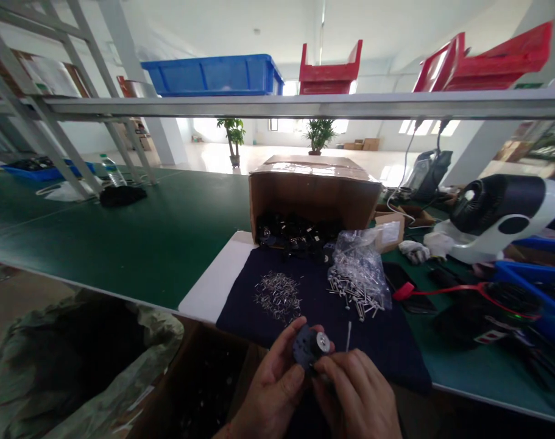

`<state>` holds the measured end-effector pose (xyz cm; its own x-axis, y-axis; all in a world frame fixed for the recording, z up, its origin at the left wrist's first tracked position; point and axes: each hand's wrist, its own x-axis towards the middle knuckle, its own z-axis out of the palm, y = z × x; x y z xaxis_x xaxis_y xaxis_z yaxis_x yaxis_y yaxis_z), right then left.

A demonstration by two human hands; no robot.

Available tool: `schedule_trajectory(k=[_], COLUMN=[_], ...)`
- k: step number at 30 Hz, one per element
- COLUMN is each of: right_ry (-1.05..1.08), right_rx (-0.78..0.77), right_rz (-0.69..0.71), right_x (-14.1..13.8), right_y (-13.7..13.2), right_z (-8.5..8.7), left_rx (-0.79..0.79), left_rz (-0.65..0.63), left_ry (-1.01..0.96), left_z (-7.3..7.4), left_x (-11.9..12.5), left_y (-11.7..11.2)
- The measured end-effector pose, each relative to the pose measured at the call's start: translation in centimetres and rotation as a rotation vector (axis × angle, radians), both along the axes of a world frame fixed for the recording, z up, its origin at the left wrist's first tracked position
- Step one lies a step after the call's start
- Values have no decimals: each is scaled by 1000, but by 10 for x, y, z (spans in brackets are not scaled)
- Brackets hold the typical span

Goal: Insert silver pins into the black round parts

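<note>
My left hand (279,381) is wrapped round a small dark round part with a silver metal hub (323,342), holding it above the front edge of the dark blue cloth (316,323). My right hand (357,390) is closed, with thumb and index finger pinched at the part's lower right side. Whatever those fingertips hold is hidden. A thin silver pin (349,335) shows just above the right knuckles; whether the hand touches it I cannot tell. Beyond the hands lie a heap of small silver pins (279,296) and longer screws (357,299) spilling from a clear plastic bag (357,259).
Behind the cloth a cardboard box (316,171) on its side holds black parts (300,235). To the right are a black device with a red cord (501,314), a blue bin (533,286) and a black-and-white fan (501,207). A lined bin (162,347) stands below left.
</note>
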<state>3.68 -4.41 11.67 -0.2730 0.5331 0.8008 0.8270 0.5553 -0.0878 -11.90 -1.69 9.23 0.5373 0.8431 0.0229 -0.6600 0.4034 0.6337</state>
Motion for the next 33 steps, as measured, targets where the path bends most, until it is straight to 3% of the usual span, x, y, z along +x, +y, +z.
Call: schedule_trajectory(k=[4,10,15,17,20,22,27,33], right_ry=[-217,-476,-488,-451,-331,-317,-342,-304], right_rx=[80,76,65,-25,-229,-312,-363,-381], right_rz=[-31,40,96,-16,-367,-492,-574,-558], right_x=[13,31,59,75,94,98,92,86], right_y=[-5,-14,-6,7,36,55,81,66], right_z=[5,6,-8,-14,-22,-25,-28,-32], left_rx=[-78,-38,-23,-26,-16,0,3,-88], left_rz=[-36,-259,-225,-185,-140,-127,-91,-53], left_ry=[145,357,377,379,402,407,385,249], left_z=[10,12,11,9,6,6,10,5], left_x=[-2,5,14,15,15,15,16,14], left_y=[10,31,33,32,31,31,33,49])
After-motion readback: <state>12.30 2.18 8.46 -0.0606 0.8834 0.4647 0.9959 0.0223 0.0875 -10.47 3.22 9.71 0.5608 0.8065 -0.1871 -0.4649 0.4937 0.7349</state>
